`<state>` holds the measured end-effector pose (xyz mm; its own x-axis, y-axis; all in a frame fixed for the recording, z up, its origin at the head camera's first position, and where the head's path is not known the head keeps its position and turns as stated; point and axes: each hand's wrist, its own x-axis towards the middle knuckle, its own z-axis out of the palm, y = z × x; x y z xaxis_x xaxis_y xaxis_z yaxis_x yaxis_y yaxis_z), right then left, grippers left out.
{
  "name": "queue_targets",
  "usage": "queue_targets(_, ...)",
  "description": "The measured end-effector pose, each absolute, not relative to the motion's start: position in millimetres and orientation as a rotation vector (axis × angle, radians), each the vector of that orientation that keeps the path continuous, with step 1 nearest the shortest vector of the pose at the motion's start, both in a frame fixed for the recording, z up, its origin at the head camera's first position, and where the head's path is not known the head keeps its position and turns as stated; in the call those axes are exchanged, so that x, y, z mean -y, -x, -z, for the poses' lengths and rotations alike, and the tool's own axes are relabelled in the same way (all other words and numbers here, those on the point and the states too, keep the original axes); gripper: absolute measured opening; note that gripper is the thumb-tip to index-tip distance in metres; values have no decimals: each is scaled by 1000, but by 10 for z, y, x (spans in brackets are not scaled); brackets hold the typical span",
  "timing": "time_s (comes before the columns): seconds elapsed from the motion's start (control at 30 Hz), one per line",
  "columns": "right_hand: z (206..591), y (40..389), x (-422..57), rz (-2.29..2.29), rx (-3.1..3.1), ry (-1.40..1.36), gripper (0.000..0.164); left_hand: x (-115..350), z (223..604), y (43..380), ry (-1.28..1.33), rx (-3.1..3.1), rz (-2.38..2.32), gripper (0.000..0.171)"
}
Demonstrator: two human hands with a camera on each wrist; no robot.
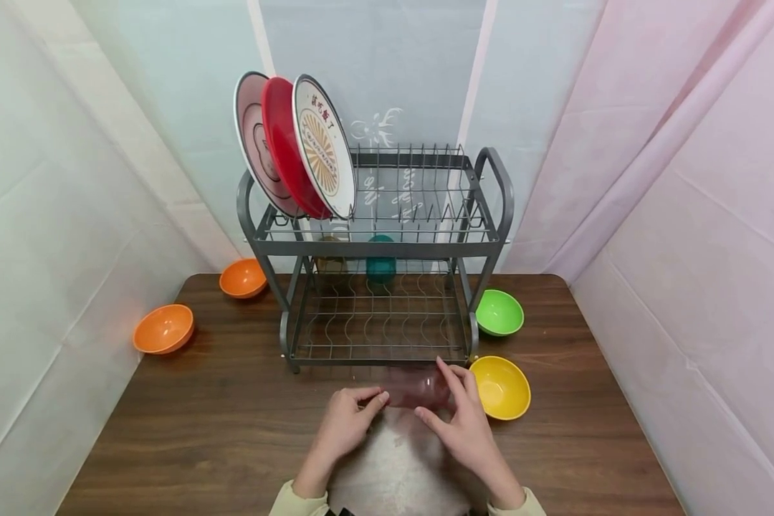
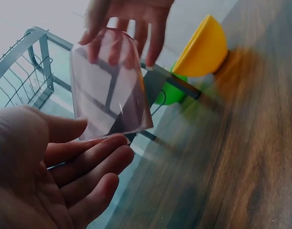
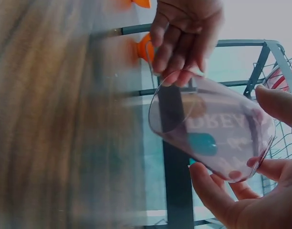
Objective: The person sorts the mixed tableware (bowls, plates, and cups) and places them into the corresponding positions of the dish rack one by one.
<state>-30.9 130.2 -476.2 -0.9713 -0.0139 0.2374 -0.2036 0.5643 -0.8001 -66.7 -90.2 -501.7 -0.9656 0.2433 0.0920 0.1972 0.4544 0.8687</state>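
Observation:
A see-through pinkish cup lies on its side in the air between both hands, in front of the dish rack. White lettering shows through its wall in the right wrist view. My left hand pinches the cup's open rim between thumb and fingers. Around the closed base end, my right hand grips with its thumb and fingers spread to opposite sides. From the left wrist, the cup has its rim nearest the left fingers.
Three plates stand upright at the upper tier's left. An amber cup and a teal cup sit at the lower tier's back. Two orange bowls are left; a green bowl and yellow bowl right.

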Motion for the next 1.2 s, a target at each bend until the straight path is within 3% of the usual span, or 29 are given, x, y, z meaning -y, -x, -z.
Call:
queue_targets(0.57, 4584, 475, -1272, -1078, 2501, -485, 82, 786, 5080, 626, -728, -2555, -1318, 24)
queue_targets(0.9, 4415, 624, -1342, -1089, 2484, -562, 57, 747, 5049, 648, -724, -2491, -1381, 29)
queue_targets(1.2, 4154, 937, -1450, -1104, 2499, -557, 54, 817, 5074, 663, -739, -2495, -1421, 26)
